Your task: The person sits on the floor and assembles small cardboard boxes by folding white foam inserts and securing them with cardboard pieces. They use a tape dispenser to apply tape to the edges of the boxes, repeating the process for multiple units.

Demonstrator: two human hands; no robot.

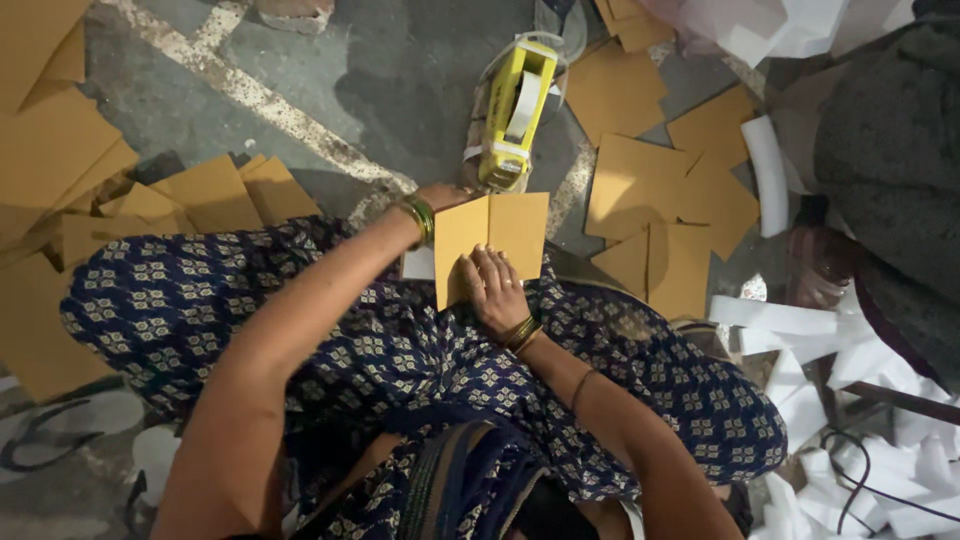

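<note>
While the person sits on the floor [400,90] with knees spread under a blue patterned garment [380,340], both hands meet at a folded brown cardboard piece [492,235] held over the lap. That piece stands roughly upright, creased down its middle so that two panels show, the left one slightly lower than the right. Resting flat against the lower left panel, the right hand [492,290] has its fingers spread and pressed on the card, not curled around it. At the card's upper left edge sits the left hand [442,195], mostly hidden behind the cardboard; how far it is closed cannot be told, though it touches the card. Green bangles [420,218] ring the left wrist. Just beyond the card, on the floor, lies a yellow tape dispenser [515,110] with a white roll. Loose brown cardboard sheets [660,190] lie scattered to both sides, and white foam strips [790,330] pile at the right.
</note>
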